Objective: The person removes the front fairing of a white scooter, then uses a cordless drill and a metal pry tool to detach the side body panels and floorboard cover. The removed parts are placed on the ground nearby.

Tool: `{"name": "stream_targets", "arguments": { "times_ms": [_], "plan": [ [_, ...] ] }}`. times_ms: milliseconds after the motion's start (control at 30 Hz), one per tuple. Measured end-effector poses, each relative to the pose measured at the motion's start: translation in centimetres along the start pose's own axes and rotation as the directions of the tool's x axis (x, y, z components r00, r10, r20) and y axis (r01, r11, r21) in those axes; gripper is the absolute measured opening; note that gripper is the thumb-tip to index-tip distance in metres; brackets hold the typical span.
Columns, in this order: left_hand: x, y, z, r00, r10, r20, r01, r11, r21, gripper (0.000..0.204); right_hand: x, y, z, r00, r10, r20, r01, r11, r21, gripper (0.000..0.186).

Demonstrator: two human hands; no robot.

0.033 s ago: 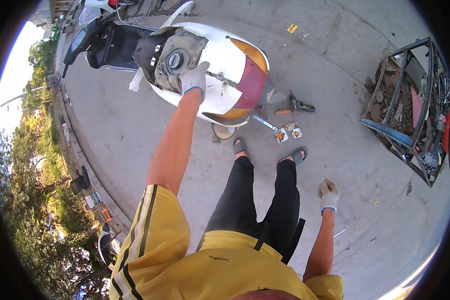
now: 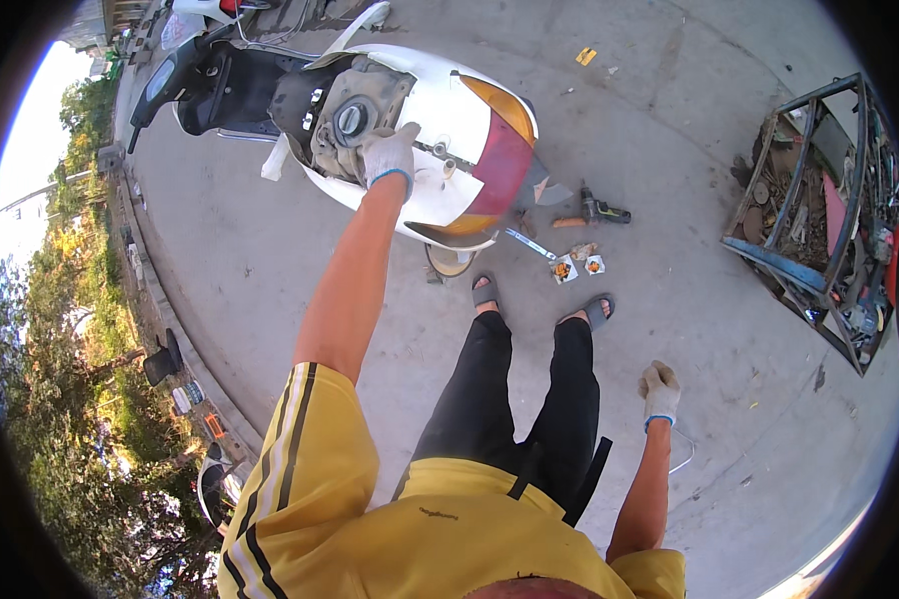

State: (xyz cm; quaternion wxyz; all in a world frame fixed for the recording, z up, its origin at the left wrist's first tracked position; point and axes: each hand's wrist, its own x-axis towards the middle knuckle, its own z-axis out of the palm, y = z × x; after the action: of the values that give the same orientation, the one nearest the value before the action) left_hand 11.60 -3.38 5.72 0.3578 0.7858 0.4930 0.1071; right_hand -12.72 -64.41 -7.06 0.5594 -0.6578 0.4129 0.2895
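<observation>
My left hand [image 2: 388, 160], in a pale glove with a blue cuff, reaches to the rear of a white scooter [image 2: 449, 120] and grips the edge beside its exposed fuel tank. A round cap [image 2: 351, 121] sits just above that hand, and the red and orange tail lamp [image 2: 499, 165] is to its right. My right hand [image 2: 659, 391], also gloved, hangs low at the right over the pavement, fingers curled; whether anything is inside them is hidden. A thin curved wire [image 2: 685, 451] shows near that wrist.
A drill [image 2: 601, 210], an orange-handled tool [image 2: 569, 222], a long strip [image 2: 529, 243] and two small boxes [image 2: 564, 270] lie near my feet. A metal frame cart [image 2: 744, 247] full of scrap stands at the right. A kerb [image 2: 185, 344] with planting runs along the left.
</observation>
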Motion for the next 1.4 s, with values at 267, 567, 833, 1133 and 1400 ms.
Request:
{"name": "stream_targets", "arguments": {
  "times_ms": [267, 567, 833, 1133, 1400],
  "plan": [
    [2.5, 0.2, 2.6, 0.980, 0.183, -0.078, -0.191, 0.975, -0.111, 0.027, 1.8, 1.5, -3.1, 0.994, 0.105, -0.034, -0.103, 0.992, 0.071, 0.034],
    [3.5, 0.4, 1.6, 0.949, 0.316, -0.023, -0.315, 0.949, 0.027, 0.030, 2.7, 0.3, 2.8, 0.999, 0.046, 0.012, -0.047, 0.997, 0.060, 0.030],
    [3.4, 0.7, 1.2, 0.943, 0.308, 0.127, -0.311, 0.950, 0.004, 0.027, 3.3, -1.2, 7.1, 0.998, 0.052, 0.023, -0.052, 0.999, -0.001, 0.036],
    [0.9, -0.6, -2.6, 0.929, 0.281, 0.240, -0.246, 0.955, -0.169, 0.028, 1.6, -5.9, 12.6, 1.000, -0.030, 0.000, 0.030, 0.995, -0.097, 0.034],
    [-4.0, 0.1, -5.9, 0.880, 0.421, 0.219, -0.428, 0.904, -0.015, 0.030, 0.5, -11.1, 13.0, 0.999, -0.025, -0.037, 0.012, 0.945, -0.327, 0.037]
  ]
}}
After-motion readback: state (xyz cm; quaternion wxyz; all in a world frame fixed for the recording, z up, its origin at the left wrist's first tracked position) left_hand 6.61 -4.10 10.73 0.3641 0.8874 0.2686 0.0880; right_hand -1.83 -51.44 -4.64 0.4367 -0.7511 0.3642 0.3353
